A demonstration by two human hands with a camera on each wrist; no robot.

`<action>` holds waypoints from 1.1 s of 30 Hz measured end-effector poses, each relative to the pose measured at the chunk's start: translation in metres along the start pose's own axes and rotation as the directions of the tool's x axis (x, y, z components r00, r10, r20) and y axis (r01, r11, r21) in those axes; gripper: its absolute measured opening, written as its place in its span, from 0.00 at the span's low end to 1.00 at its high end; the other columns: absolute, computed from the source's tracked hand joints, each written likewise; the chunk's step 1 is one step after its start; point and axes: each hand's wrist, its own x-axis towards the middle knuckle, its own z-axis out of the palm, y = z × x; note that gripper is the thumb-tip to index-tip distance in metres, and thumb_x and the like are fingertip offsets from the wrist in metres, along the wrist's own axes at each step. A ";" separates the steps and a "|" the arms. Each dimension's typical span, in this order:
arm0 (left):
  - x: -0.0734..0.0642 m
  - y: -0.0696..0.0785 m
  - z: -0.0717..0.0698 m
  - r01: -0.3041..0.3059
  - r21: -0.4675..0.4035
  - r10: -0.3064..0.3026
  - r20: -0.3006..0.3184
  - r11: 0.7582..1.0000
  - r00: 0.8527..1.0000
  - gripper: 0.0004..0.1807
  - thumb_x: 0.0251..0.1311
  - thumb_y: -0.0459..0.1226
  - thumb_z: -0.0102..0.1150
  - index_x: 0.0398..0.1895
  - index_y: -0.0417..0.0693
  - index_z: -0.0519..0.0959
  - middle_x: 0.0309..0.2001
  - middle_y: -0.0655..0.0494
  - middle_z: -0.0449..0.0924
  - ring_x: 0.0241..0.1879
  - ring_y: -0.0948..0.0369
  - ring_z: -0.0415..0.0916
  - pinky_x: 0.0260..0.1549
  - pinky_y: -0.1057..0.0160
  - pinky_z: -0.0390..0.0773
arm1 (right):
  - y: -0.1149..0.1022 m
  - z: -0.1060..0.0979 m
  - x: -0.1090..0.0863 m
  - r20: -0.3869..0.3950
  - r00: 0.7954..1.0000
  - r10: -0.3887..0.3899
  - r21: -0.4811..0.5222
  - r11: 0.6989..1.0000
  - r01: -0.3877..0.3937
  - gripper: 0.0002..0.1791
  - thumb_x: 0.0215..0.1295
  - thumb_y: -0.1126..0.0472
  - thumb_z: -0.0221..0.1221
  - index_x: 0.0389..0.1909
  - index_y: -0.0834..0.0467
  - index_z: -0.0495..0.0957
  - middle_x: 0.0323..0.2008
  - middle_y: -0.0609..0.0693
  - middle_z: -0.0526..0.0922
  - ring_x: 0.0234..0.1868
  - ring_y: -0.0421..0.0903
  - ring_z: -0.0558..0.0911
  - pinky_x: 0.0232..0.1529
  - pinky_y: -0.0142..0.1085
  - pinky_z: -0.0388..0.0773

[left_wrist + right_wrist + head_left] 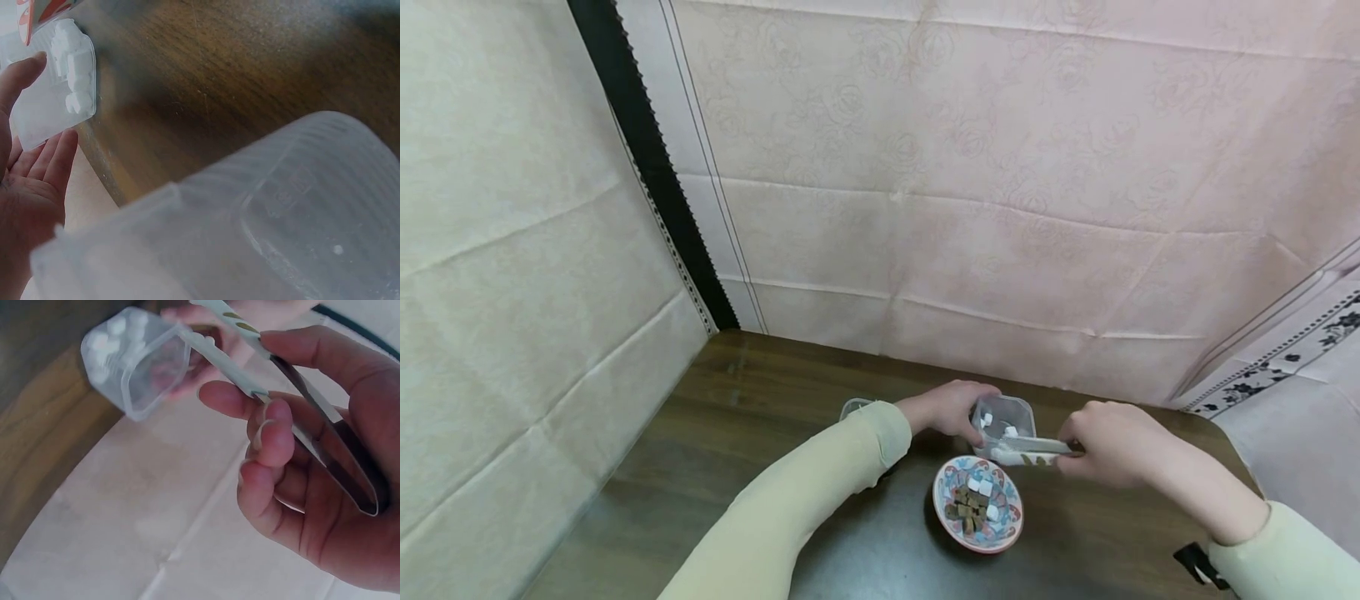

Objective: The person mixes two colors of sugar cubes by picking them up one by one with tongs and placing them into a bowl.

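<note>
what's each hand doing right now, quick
Left hand: closed, gripping the clear plastic container by its side.
Right hand: closed, holding the tongs.

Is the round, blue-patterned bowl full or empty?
Partly filled: in the bowl, small brown cubes and white cubes leave patterned surface visible.

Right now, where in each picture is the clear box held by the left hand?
Head: the clear box is right of centre, below mid-height.
Left wrist: the clear box is at upper left, reaching toward the left edge.
Right wrist: the clear box is at upper left.
Shared landmark: the left hand, beside it each time.
</note>
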 end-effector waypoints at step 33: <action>0.001 0.001 0.000 0.021 -0.015 -0.021 0.012 1.000 1.000 0.46 0.59 0.44 0.81 0.80 0.50 0.69 0.75 0.56 0.73 0.73 0.61 0.70 0.73 0.65 0.68 | 0.027 0.025 0.089 0.400 0.880 0.255 0.029 0.956 -0.290 0.21 0.75 0.52 0.62 0.21 0.57 0.79 0.17 0.54 0.83 0.13 0.41 0.75 0.14 0.30 0.71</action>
